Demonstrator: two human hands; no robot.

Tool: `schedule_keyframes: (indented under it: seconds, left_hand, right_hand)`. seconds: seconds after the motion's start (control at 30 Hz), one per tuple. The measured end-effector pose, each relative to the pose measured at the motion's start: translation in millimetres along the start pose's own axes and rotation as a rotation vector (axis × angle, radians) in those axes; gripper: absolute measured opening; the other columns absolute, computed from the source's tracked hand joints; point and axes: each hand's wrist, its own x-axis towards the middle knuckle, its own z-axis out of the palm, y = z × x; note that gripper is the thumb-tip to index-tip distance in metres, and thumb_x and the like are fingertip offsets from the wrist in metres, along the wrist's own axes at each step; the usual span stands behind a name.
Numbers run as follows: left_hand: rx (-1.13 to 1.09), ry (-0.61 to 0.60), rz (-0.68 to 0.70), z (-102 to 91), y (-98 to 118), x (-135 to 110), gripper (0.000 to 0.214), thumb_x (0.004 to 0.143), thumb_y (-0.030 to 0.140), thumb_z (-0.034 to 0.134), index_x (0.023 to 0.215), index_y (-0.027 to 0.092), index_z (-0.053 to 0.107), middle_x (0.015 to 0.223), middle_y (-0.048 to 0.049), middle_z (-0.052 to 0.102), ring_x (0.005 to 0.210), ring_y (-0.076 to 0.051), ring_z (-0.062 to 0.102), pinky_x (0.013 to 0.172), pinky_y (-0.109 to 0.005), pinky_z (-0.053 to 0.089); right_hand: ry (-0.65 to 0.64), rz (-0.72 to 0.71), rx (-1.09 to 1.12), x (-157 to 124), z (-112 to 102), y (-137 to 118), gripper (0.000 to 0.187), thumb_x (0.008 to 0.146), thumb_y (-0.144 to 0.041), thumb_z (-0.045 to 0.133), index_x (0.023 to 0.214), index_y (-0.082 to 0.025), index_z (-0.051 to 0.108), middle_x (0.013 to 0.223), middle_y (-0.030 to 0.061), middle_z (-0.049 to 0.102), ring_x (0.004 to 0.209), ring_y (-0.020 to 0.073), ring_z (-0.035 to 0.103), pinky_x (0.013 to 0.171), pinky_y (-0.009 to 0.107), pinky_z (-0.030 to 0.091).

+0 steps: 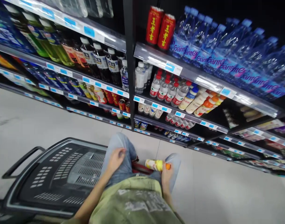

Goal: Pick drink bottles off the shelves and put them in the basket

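Orange-capped and pale yellow, a small bottle [157, 165] lies sideways in the right hand [167, 175], whose fingers close around its cap end; the body of the bottle sticks out to the left of that hand, over the person's lap between the two knees. Its label is cream with a blurred print that cannot be read. The left hand [115, 160] rests on the left knee, on light blue denim, fingers loosely curled and holding nothing.

Left of the left hand and just beside the leg sits a dark plastic shopping basket [55, 179] with a slotted floor and a handle folded outward. Beyond both hands stands a black shelf unit [129, 62] with blue price tags along each edge. Straight ahead of the right hand, on a middle shelf, lies a row of similar orange-capped bottles [200, 104], next to red-capped water bottles [165, 88]. Higher up stand two red cans [160, 28] and a run of blue-capped water bottles [226, 49]. Pale floor tiles [214, 186] spread to the right of the right hand.
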Motion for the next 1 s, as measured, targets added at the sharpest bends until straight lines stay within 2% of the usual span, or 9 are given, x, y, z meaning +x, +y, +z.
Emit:
schedule_keyframes:
  seconds: [0.1, 0.17, 0.23, 0.3, 0.4, 0.5, 0.6, 0.8, 1.0]
  left_hand:
    - [-0.031, -0.392, 0.283, 44.5, 39, 1, 0.046, 0.085, 0.029, 0.060, 0.126, 0.012, 0.069, 0.127, -0.0171, 0.075, 0.123, -0.028, 0.068, 0.114, -0.040, 0.050]
    - [-0.003, -0.567, 0.433, 75.9, 56, -8, 0.054, 0.082, 0.024, 0.064, 0.135, 0.015, 0.067, 0.139, -0.0169, 0.070, 0.132, -0.030, 0.063, 0.119, -0.041, 0.047]
    - [0.026, -0.705, 0.524, 102.1, 66, -20, 0.066, 0.079, 0.013, 0.060, 0.144, 0.018, 0.062, 0.144, -0.0154, 0.067, 0.135, -0.029, 0.062, 0.120, -0.041, 0.047]
    - [0.060, -0.770, 0.574, 119.1, 68, -29, 0.083, 0.073, 0.007, 0.060, 0.155, 0.020, 0.053, 0.151, -0.0154, 0.061, 0.141, -0.031, 0.057, 0.123, -0.045, 0.044]
    - [0.050, -0.798, 0.611, 127.1, 64, -34, 0.097, 0.066, 0.006, 0.063, 0.160, 0.022, 0.045, 0.158, -0.0151, 0.054, 0.146, -0.035, 0.051, 0.125, -0.050, 0.041]
    - [-0.017, -0.755, 0.610, 123.6, 57, -34, 0.087, 0.067, 0.007, 0.064, 0.152, 0.024, 0.053, 0.148, -0.0124, 0.060, 0.140, -0.032, 0.055, 0.123, -0.049, 0.044]
    - [-0.031, -0.701, 0.598, 118.1, 53, -36, 0.073, 0.070, 0.006, 0.063, 0.140, 0.024, 0.060, 0.140, -0.0117, 0.064, 0.134, -0.030, 0.058, 0.119, -0.047, 0.047]
    - [0.054, -0.610, 0.662, 109.9, 56, -42, 0.051, 0.078, 0.010, 0.063, 0.127, 0.021, 0.065, 0.126, -0.0111, 0.069, 0.123, -0.029, 0.061, 0.114, -0.045, 0.049]
    - [0.128, -0.571, 0.633, 113.5, 53, -45, 0.058, 0.081, 0.011, 0.064, 0.138, 0.022, 0.062, 0.130, -0.0105, 0.068, 0.125, -0.029, 0.061, 0.114, -0.043, 0.050]
  right_hand:
    - [0.189, 0.047, -0.058, -6, 34, -7, 0.029, 0.100, -0.060, 0.039, 0.097, -0.031, 0.042, 0.092, 0.0046, 0.064, 0.118, 0.0331, 0.059, 0.089, 0.040, 0.048]
    - [0.198, -0.031, -0.072, -6, 46, -3, 0.026, 0.091, -0.050, 0.061, 0.093, -0.031, 0.042, 0.096, 0.0025, 0.066, 0.113, 0.0326, 0.060, 0.093, 0.041, 0.047]
    - [0.226, -0.138, -0.078, -3, 49, 5, 0.030, 0.080, -0.041, 0.070, 0.088, -0.031, 0.043, 0.095, 0.0013, 0.066, 0.102, 0.0307, 0.062, 0.093, 0.042, 0.048]
    - [0.294, -0.217, -0.064, 1, 48, 13, 0.026, 0.076, -0.039, 0.068, 0.087, -0.030, 0.047, 0.091, 0.0014, 0.065, 0.093, 0.0291, 0.063, 0.090, 0.041, 0.049]
    - [0.448, -0.327, -0.002, 4, 45, 21, 0.022, 0.076, -0.041, 0.067, 0.085, -0.027, 0.054, 0.085, 0.0008, 0.064, 0.082, 0.0270, 0.064, 0.082, 0.040, 0.050]
    - [0.535, -0.443, 0.030, 5, 46, 23, 0.020, 0.075, -0.038, 0.072, 0.082, -0.024, 0.059, 0.079, -0.0009, 0.063, 0.074, 0.0244, 0.064, 0.074, 0.037, 0.050]
    - [0.534, -0.491, 0.022, 3, 50, 21, 0.019, 0.075, -0.034, 0.075, 0.082, -0.023, 0.061, 0.079, -0.0019, 0.062, 0.073, 0.0223, 0.063, 0.073, 0.035, 0.050]
    - [0.444, -0.559, 0.011, -1, 55, 20, 0.019, 0.071, -0.027, 0.080, 0.081, -0.022, 0.064, 0.081, -0.0029, 0.060, 0.075, 0.0199, 0.062, 0.074, 0.032, 0.052]
    - [0.494, -0.535, 0.078, 0, 57, 23, 0.031, 0.068, -0.028, 0.085, 0.092, -0.022, 0.066, 0.086, -0.0027, 0.063, 0.077, 0.0200, 0.063, 0.076, 0.034, 0.055]
